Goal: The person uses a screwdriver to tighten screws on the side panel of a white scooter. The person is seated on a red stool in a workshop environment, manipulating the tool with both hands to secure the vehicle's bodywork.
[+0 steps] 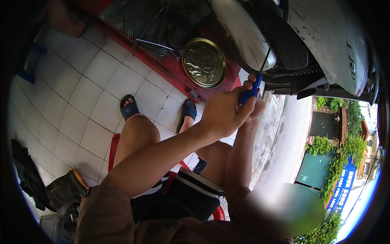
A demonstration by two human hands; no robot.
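Observation:
A screwdriver with a blue handle (250, 90) and a long thin dark shaft is tilted up toward the underside of a motorbike (325, 38). My left hand (222, 112) is closed at the lower end of the handle. Behind it, my right hand (259, 109) is closed around the same handle; the fingers overlap and are partly hidden. The shaft's far end runs in front of the pale silver, rounded cover (243, 36), beside a dark ribbed part (295, 51). What the tip touches is hard to make out.
A round gold-coloured tin lid (204, 63) lies on the red lift platform (162, 73), near a metal tool (156, 44). Below me are white floor tiles (99, 97) and a red stool (219, 213). A blue stool (31, 61) stands far left. The street (286, 134) lies to the right.

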